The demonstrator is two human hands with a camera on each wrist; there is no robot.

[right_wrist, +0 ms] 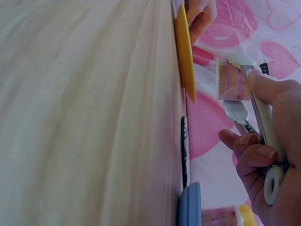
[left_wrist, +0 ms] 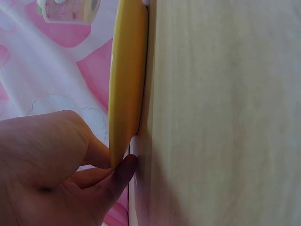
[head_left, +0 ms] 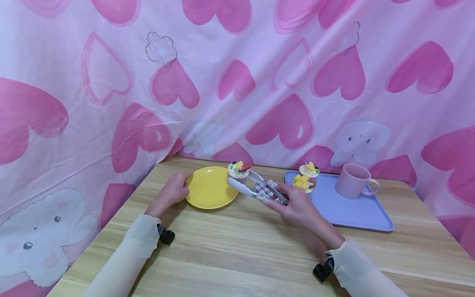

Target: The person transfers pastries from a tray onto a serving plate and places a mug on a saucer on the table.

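Note:
My left hand (head_left: 171, 194) pinches the near-left rim of a round yellow plate (head_left: 208, 192), with the thumb on top and fingers underneath in the left wrist view. My right hand (head_left: 302, 210) grips metal tongs with pale scalloped tips (head_left: 240, 187). Between those tips sits a small clear dessert cup (right_wrist: 233, 80), layered pink and brown. White cream, yellow cubes and a red piece top this dessert in the head view. The right wrist view has the cup raised off the table, near the plate's right edge.
A blue-lilac tray (head_left: 356, 212) lies at the right, bearing a pink mug (head_left: 349, 181) and two more dessert cups, one with yellow cubes (head_left: 302, 181). A checked cloth (head_left: 261, 189) lies between plate and tray. A heart-patterned curtain (head_left: 233, 82) hangs behind the wooden table.

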